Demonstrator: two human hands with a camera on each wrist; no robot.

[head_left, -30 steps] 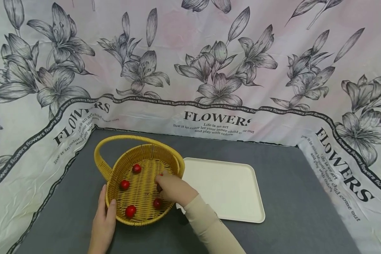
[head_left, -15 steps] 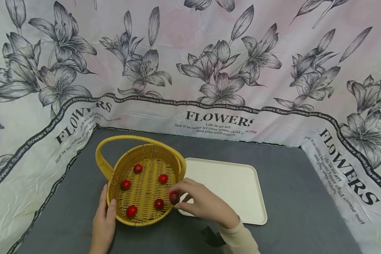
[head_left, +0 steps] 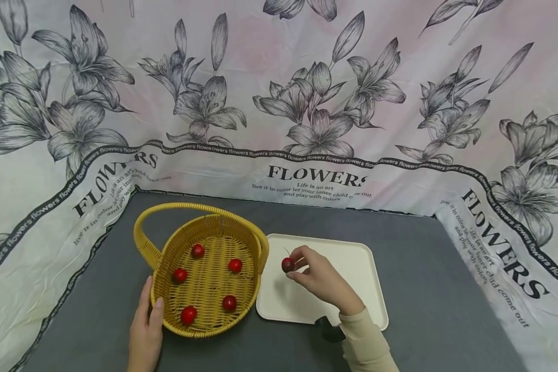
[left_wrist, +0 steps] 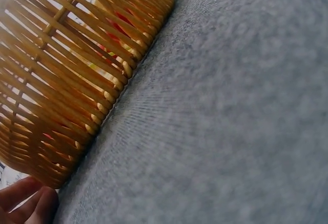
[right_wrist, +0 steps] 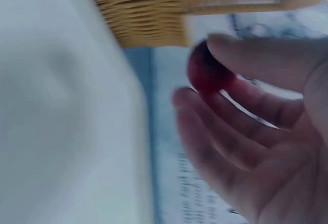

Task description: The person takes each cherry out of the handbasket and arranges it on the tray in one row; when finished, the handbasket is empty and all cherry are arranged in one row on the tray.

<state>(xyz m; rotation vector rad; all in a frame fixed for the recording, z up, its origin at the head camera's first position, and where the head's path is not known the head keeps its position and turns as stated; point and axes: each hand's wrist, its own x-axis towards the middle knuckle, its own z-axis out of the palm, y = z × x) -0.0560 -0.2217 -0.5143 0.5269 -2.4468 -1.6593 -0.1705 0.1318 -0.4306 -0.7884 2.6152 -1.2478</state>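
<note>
Five red cherries (head_left: 188, 315) are left in the wicker basket (head_left: 204, 334); a sixth cherry (head_left: 287, 265), w/ stem, is out, pinched by the R hand (head_left: 320, 276) over the white tray (head_left: 355, 268), R of basket. L hand (head_left: 145, 328), well apart from R hand, rests on basket's L side, fingers fairly straight. Grey tabletop (head_left: 430, 289) under basket; floral cloth (head_left: 256, 116) behind.

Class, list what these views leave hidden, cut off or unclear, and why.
Head: part of the cream rectangular tray, behind the right hand and beige sleeve.
Head: the small black object beside the sleeve, too dark to identify.
Left wrist: the round yellow wicker basket, cut off by the top and left edges.
Right wrist: the round dark-red fruit, blurred and partly covered by that hand.
</note>
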